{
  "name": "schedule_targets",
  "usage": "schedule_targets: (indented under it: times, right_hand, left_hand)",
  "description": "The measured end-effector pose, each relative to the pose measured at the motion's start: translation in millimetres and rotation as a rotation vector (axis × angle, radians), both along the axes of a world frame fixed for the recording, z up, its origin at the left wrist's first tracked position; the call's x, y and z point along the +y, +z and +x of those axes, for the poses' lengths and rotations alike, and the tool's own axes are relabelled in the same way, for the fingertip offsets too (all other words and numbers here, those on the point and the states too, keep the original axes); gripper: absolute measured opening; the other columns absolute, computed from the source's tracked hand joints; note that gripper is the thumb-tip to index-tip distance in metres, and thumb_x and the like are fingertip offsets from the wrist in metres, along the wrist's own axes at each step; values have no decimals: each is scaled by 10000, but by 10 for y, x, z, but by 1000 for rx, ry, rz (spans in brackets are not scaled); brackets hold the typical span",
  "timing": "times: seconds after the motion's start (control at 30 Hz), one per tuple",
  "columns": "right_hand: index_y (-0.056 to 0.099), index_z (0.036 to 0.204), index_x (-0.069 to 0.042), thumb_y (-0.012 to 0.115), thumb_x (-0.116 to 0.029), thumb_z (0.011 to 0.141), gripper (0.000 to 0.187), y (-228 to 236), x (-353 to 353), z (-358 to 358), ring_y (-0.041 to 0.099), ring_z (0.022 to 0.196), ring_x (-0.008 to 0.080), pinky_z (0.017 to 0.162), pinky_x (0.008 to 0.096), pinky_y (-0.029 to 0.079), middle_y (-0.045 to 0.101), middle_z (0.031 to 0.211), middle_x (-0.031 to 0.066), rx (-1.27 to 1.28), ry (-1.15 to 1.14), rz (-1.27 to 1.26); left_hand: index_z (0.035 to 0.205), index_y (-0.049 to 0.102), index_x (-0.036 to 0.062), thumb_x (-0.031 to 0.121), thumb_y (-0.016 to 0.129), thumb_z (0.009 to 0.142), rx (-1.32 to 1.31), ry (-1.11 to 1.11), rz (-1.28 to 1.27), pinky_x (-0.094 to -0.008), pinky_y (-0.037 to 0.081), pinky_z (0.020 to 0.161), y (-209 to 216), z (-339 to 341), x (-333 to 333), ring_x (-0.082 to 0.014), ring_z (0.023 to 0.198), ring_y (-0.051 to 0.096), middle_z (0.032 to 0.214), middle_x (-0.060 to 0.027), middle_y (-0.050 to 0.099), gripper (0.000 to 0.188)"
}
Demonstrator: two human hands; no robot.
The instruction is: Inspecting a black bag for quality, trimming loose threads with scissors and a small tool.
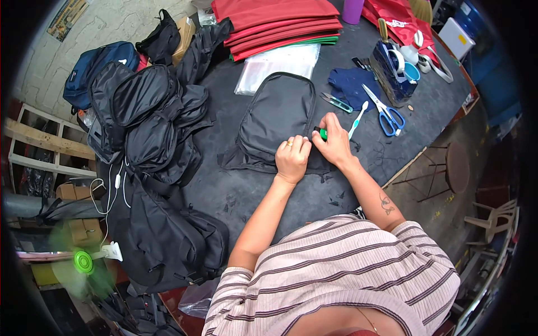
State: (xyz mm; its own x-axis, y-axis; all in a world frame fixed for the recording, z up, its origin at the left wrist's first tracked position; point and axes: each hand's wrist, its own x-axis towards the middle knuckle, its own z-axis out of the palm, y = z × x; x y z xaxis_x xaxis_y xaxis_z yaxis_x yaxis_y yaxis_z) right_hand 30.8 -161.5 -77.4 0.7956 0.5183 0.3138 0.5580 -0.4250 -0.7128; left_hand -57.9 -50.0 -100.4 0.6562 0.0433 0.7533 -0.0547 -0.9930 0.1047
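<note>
So you're leaning over the dark tabletop (216, 140), and the black bag (277, 112) is lying right in front of you, its rounded end pointing away from you. Your left grip (293, 159) is sitting over its lower right edge, fingers curling in together and clamping that edge; your knuckles are hiding the fingertips. Most of the bag is stretching out beyond and to the left of that grip.

Your right grip (334, 140) is hanging just beside the bag's right edge, fingers closing around a small green-and-black object (323, 134). It's mostly covered, so I'm not telling what kind it is. That object is pointing toward your left grip, and the two hands are nearly meeting.

Just past your right grip, a toothbrush (358, 120) is lying at a slant, with blue-handled scissors (390, 121) resting to its right and thread snips (337, 102) sitting near the bag's upper right side.
</note>
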Motion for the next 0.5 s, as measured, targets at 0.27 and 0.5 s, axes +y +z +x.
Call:
schedule_targets:
  times: [0.27,0.5]
  right_hand:
    - [419,882,-42,613,-161,725,277,-14,83,-29,540,666,375,580,452,447,466,865,127,2,38,-31]
    - [478,707,-52,655,-266,811,297,-213,117,131,425,501,67,446,243,340,402,535,-48,571,63,386]
  left_hand:
    - [677,521,75,58,582,763,-19,9,-32,-299,392,505,16,-13,8,-170,583,509,650,-36,436,107]
    - [670,534,66,41,605,755,-92,4,-88,-307,387,489,-30,-18,12,-184,557,492,629,-42,424,114]
